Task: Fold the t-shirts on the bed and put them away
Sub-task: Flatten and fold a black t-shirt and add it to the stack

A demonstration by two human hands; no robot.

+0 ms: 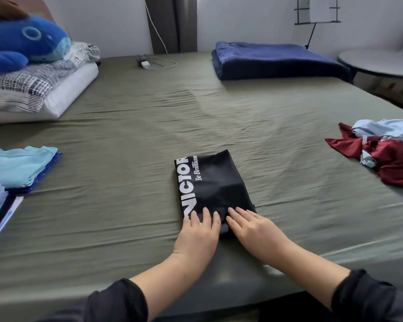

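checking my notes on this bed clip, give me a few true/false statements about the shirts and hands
1. Both hands rest flat on the near end of the black t-shirt. True; left hand, right hand.
2. The black t-shirt lies spread out unfolded. False: it is folded into a compact rectangle.
3. Unfolded shirts lie in a heap on the right. True.
4. The blue plush toy sits on the folded navy blanket. False: it rests on the pillows.

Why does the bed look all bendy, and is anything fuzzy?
Head view: the wide lens bows the olive-green bed sheet at the edges; the blue plush whale looks slightly soft; the white lettering on the folded black t-shirt stays sharp; soft daylight, faint shadows.
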